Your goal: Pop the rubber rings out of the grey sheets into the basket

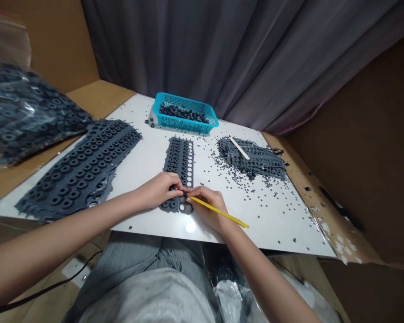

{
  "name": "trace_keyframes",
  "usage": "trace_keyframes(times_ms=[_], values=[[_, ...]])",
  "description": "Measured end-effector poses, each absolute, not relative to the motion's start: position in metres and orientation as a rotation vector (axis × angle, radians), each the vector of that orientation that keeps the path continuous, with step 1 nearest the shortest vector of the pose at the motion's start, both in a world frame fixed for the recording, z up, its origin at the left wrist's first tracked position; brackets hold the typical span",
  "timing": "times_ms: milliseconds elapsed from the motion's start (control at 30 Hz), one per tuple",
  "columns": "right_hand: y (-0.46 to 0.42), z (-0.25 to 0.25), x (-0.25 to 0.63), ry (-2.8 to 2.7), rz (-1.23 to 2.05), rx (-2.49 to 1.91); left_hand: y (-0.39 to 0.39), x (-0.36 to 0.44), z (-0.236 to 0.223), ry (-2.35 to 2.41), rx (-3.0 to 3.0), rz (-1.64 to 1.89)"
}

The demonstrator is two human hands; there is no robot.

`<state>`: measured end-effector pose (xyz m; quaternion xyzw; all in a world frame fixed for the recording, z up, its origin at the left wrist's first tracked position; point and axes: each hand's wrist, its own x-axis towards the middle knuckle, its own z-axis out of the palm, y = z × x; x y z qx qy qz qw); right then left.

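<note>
As fingers point(177, 185) press, rubber strip point(180, 157) beneath

A white board point(262, 229) was laid over a tan surface point(101, 98), and its top was scattered with small dark rubber discs point(252, 190). A blue plastic basket point(185, 112) was placed near the far edge. A wide perforated rubber sheet point(81, 168) was spread on the left, a narrow strip point(180, 161) was set at the centre, and a heap of sheets point(252, 157) was piled on the right. A bulging plastic bag point(23, 107) was left on the tan surface, beside the board.
</note>
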<state>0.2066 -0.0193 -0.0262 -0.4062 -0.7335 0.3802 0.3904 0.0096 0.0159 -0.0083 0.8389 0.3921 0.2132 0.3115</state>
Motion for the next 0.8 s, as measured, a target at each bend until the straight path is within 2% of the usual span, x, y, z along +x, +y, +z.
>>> trace_keyframes(times_ms=[567,800], values=[[-0.0181,-0.0297,0.2065,-1.996,0.802,-0.961,0.0192,0.0153,-0.0040,1.113,2.204,0.472],[-0.0172,-0.0300,0.2039,-1.921,0.774,-1.070,0.0175,0.0136,-0.0045,1.084,2.207,0.516]])
